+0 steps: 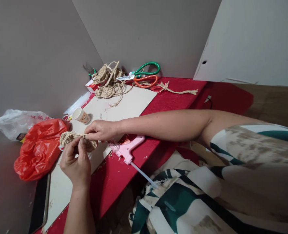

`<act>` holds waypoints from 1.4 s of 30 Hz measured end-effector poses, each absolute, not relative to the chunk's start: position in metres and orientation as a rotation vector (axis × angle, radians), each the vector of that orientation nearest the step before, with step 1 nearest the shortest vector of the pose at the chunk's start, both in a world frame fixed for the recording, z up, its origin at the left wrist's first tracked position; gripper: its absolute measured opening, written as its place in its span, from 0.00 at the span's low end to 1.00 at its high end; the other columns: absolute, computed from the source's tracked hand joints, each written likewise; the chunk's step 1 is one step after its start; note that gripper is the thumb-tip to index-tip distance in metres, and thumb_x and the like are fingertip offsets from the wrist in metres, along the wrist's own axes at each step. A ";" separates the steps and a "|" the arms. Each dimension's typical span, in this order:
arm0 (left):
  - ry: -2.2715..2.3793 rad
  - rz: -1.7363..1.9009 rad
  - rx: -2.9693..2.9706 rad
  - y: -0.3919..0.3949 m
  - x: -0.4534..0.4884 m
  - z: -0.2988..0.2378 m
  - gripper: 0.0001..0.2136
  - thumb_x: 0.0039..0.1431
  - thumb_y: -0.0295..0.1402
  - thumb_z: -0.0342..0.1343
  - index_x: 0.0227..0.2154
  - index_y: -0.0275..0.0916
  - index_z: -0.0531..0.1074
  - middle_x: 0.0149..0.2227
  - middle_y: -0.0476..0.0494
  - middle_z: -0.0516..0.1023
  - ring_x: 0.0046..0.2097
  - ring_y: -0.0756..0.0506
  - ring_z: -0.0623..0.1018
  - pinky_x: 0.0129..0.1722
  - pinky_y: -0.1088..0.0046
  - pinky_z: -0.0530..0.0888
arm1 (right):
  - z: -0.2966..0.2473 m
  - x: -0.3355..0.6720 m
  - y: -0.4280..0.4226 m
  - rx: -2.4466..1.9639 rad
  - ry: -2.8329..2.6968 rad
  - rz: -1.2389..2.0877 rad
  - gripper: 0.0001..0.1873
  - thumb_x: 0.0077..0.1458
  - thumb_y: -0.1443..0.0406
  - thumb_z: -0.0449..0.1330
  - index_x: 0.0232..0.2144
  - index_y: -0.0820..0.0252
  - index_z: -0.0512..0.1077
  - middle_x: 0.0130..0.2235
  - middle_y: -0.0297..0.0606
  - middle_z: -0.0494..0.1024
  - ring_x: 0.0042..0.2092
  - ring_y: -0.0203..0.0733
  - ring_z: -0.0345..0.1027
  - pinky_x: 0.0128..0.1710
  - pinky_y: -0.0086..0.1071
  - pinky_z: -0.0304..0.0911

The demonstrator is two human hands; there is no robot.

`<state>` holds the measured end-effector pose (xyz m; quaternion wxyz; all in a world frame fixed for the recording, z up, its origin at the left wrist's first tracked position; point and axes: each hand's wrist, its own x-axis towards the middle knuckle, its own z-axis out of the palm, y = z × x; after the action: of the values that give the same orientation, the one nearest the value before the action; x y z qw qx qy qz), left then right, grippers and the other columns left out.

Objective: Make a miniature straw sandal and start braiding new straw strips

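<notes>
The coiled rope (67,137) is left of the frame's centre. The left hand (76,161) points up from the bottom edge; the right hand (102,130) points leftward, forearm (156,125) nearly level. Both pinch the rope between curled fingers.

The short-sleeved garment (190,201) mixes white, green, black and mottled brown

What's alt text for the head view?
A person's left hand and right hand hold a rope bundle above a white board on a red table. Nearby: a paper cup, red plastic bag and pink glue gun; scissors and more rope lie farther back.
</notes>
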<state>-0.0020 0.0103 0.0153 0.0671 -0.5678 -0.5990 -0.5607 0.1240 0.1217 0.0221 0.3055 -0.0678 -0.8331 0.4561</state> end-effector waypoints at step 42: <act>-1.445 -2.026 -1.206 0.005 -0.003 0.039 0.16 0.61 0.39 0.51 0.19 0.40 0.65 0.18 0.52 0.69 0.23 0.48 0.70 0.29 0.69 0.70 | 0.033 0.128 0.128 -0.301 -1.805 1.931 0.09 0.60 0.74 0.52 0.28 0.67 0.68 0.21 0.28 0.73 0.20 0.26 0.67 0.22 0.19 0.65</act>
<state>-0.0027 0.0046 0.0390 0.1872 -0.4286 -0.5132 -0.7197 0.1275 0.1280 0.0325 0.2381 -0.1099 -0.6589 0.7050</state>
